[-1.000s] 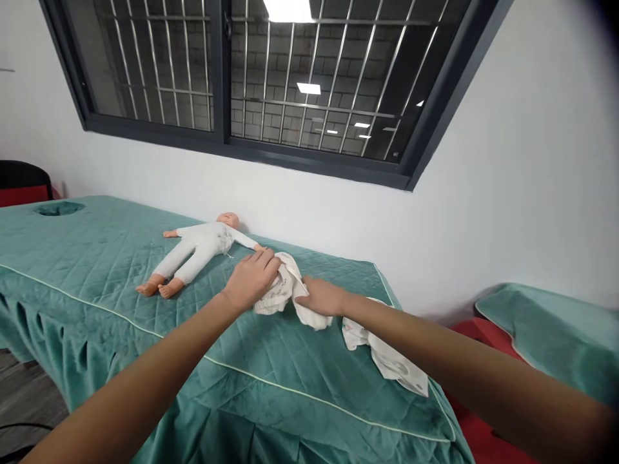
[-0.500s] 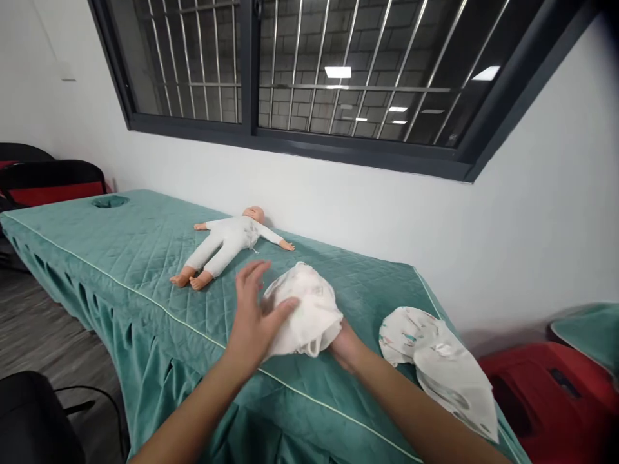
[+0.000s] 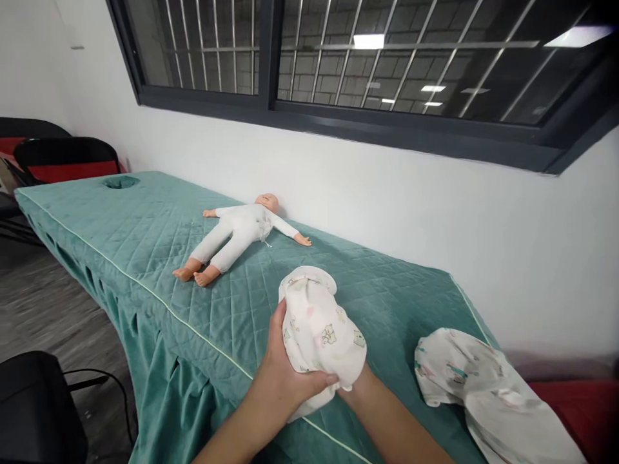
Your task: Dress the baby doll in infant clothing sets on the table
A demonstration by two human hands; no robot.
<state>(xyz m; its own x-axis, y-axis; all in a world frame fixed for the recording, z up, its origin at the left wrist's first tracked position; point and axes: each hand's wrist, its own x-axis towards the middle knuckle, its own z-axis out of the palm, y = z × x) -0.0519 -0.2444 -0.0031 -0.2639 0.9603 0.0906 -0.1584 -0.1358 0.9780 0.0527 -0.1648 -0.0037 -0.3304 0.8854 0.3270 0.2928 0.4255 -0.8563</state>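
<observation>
A white cloth baby hat [image 3: 323, 325] with small printed bears and a rounded brim is held up over the near side of the bed. My left hand [image 3: 286, 368] grips its left and lower side, with the thumb across the front. Behind or inside the cloth is my right hand [image 3: 358, 385]; its fingers are hidden and only the part near the wrist shows. Farther back, a baby doll [image 3: 244, 225] in a white suit lies face up, arms spread. White printed cloth pieces [image 3: 488, 380] lie overlapped to the right of my hands.
The padded green bed [image 3: 159, 238] has a face hole [image 3: 122, 182] at its far left end. A wall and barred window [image 3: 338, 71] run behind it. Chairs [image 3: 68, 158] stand at the far left, and a black object [image 3: 39, 409] is at lower left.
My left hand has gone from spread fingers beside the hat to gripping it. The hat has turned, so its bear print and brim now show. The view has shifted.
</observation>
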